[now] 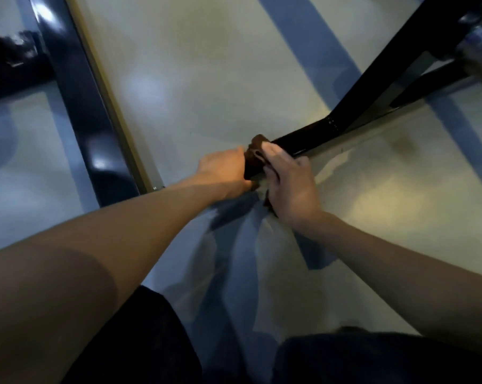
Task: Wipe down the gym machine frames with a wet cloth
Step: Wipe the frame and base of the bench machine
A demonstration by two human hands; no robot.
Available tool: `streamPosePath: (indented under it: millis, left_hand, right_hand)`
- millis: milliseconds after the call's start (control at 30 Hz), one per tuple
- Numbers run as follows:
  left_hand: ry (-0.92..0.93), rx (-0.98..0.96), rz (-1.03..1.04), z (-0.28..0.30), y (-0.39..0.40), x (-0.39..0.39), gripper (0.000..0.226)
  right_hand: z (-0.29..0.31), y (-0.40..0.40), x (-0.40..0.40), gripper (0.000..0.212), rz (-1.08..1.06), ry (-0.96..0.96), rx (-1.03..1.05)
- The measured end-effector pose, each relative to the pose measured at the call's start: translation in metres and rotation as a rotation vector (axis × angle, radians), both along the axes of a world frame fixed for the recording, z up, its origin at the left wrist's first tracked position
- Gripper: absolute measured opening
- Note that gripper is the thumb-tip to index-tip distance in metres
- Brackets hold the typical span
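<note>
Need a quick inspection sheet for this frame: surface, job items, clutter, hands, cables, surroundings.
Surface: pale glossy floor with blue stripes and light glare.
Job's things: dark brown cloth bunched over the near end of a black frame bar low at the floor.
Clutter: nothing seen.
Hands: left hand against the cloth's left side, its fingers hidden behind it; right hand curled over the cloth from the right.
Cables: nothing seen.
Surroundings: second dark frame beam on the left; another black upright top right; the person's dark-clothed knees at the bottom edge.

A gym: dark steel machine frames [311, 139] stand on a pale, glossy floor [206, 65].
</note>
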State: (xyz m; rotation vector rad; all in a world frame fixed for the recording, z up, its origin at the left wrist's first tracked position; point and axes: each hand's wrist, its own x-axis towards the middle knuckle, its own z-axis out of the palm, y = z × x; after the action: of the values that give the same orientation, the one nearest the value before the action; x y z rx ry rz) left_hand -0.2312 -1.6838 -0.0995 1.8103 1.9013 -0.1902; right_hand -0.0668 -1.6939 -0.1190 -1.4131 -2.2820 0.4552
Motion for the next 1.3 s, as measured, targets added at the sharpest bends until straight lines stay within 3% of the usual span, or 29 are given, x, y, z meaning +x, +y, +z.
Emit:
streamPosePath:
  millis: [67, 167, 267, 367, 567, 667, 800, 900, 1000, 1167, 1300]
  left_hand:
    - [-0.043, -0.007, 0.027, 0.003, -0.018, -0.016, 0.062]
    - [0.081, -0.095, 0.079, 0.008, -0.045, -0.056, 0.076]
    - [0.132, -0.205, 0.069, 0.012, -0.055, -0.079, 0.063]
    - [0.147, -0.174, 0.014, 0.016, -0.056, -0.080, 0.051]
    - [0.122, -0.130, 0.056, 0.015, -0.062, -0.082, 0.040]
    - [0.093, -0.122, 0.075, 0.015, -0.063, -0.084, 0.041]
    - [0.108, -0.095, 0.001, 0.015, -0.068, -0.088, 0.050]
    - [0.176, -0.056, -0.110, 0.013, -0.074, -0.101, 0.073]
    - [0.184, -0.117, -0.153, 0.012, -0.090, -0.125, 0.110]
    - [0.148, -0.028, 0.032, 0.016, -0.148, -0.180, 0.114]
    - [0.151, 0.019, 0.269, 0.009, -0.218, -0.207, 0.116]
  right_hand:
    - [-0.007, -0.019, -0.012, 0.045, 0.064, -0.004, -0.033]
    - [-0.001, -0.006, 0.013, 0.046, 0.060, -0.095, -0.016]
    - [0.014, 0.032, 0.058, 0.047, -0.197, -0.183, -0.032]
    - [0.028, 0.044, 0.060, 0.048, -0.424, -0.211, -0.130]
    - [0.023, -0.055, -0.077, 0.050, 0.140, -0.279, -0.055]
    - [0.019, -0.055, -0.076, 0.050, 0.166, -0.282, -0.033]
    - [0.003, -0.002, -0.014, 0.049, 0.148, -0.421, 0.159]
    - [0.013, 0.012, -0.002, 0.048, 0.034, -0.456, 0.129]
    - [0.016, -0.011, -0.042, 0.049, 0.265, -0.403, 0.158]
    - [0.000, -0.041, -0.105, 0.051, 0.716, -0.402, 0.305]
    - [-0.001, -0.030, -0.147, 0.060, 0.916, -0.485, 0.328]
